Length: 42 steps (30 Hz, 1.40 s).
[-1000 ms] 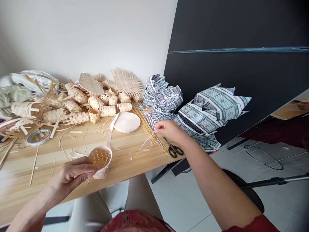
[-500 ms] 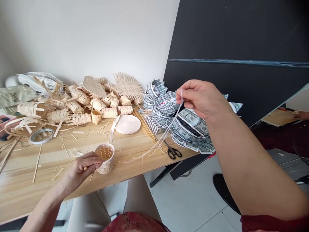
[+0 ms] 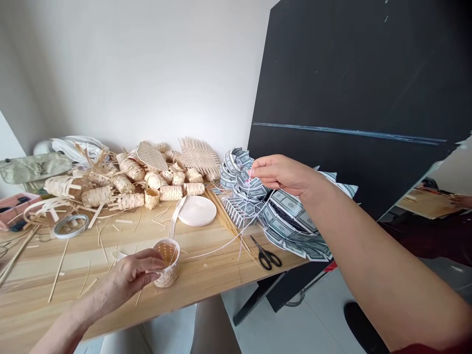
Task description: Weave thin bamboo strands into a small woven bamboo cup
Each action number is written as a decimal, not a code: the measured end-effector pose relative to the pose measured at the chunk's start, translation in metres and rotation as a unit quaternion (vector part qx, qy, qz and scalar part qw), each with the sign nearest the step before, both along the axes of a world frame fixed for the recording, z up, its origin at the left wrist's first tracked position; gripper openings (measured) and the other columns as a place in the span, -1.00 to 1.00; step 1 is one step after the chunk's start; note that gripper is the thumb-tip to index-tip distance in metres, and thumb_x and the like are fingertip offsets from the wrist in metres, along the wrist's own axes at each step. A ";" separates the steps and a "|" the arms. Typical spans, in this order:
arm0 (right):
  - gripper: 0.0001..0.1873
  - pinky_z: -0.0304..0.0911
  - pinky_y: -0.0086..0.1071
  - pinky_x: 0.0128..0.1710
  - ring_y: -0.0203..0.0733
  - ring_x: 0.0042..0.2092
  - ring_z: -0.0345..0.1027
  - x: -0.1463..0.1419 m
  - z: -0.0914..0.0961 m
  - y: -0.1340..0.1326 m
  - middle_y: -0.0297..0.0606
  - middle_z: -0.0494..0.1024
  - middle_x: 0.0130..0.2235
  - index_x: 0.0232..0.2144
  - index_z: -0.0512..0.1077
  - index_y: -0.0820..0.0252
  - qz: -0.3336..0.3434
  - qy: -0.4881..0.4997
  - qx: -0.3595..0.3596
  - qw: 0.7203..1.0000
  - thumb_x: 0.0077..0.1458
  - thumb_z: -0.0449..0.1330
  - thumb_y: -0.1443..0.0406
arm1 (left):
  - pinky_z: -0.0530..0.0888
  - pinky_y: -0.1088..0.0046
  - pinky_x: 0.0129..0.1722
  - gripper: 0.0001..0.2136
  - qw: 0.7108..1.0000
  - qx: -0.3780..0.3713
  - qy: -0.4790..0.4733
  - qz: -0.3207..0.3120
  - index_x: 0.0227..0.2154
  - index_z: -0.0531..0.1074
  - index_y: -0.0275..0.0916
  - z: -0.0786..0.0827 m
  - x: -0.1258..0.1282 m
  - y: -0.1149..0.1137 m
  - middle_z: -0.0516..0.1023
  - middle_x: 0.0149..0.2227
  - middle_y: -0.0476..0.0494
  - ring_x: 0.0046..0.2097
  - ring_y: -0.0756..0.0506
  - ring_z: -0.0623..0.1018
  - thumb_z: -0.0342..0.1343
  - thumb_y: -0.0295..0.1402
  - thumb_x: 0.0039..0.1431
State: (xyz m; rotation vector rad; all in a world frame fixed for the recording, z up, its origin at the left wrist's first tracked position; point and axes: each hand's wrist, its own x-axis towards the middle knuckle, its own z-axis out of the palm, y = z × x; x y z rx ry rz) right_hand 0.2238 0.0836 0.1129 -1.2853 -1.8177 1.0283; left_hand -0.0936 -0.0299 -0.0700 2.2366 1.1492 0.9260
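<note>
Head camera looks down across a light wood-grain bench (image 3: 33, 260) set against a white wall (image 3: 140, 73), with a tall black panel (image 3: 350, 73) rising at the right and pale floor tiles (image 3: 250, 314) below the near edge. Toward the far left of the bench lies a heap of woven cylinders (image 3: 129, 200), with a flat woven mat (image 3: 199, 156) behind them and loose shavings scattered around. A roll of white strap (image 3: 197, 211) lies flat just in front of the heap, and a roll of clear tape (image 3: 71, 226) sits further left. Folded grey-green printed paper (image 3: 291, 221) is piled at the far right, beside a bundle of thin sticks (image 3: 224, 214) and black-handled scissors (image 3: 266, 259). Near the bench's front edge, left of centre, a small woven basket (image 3: 167, 263) stands upright, its pale strips plaited in a tight check. The left hand (image 3: 131, 278) has its grip closed around the basket's side. The right hand (image 3: 283, 174), raised over the paper, has its grip pinched on a thin pale strip (image 3: 228, 243) that runs down toward the basket.
</note>
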 end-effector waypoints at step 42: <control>-0.58 0.21 -0.23 -0.04 -0.04 0.12 0.16 -0.010 -0.127 -0.057 -0.18 0.30 0.12 -0.03 0.35 0.07 -0.102 0.142 0.259 0.950 0.01 0.16 0.21 | -0.09 0.66 -0.77 -0.63 0.833 -0.357 -0.318 -0.278 -0.61 0.30 -0.35 0.131 0.133 0.104 0.32 -0.64 -0.01 -0.73 0.18 0.06 -0.11 -0.20 0.21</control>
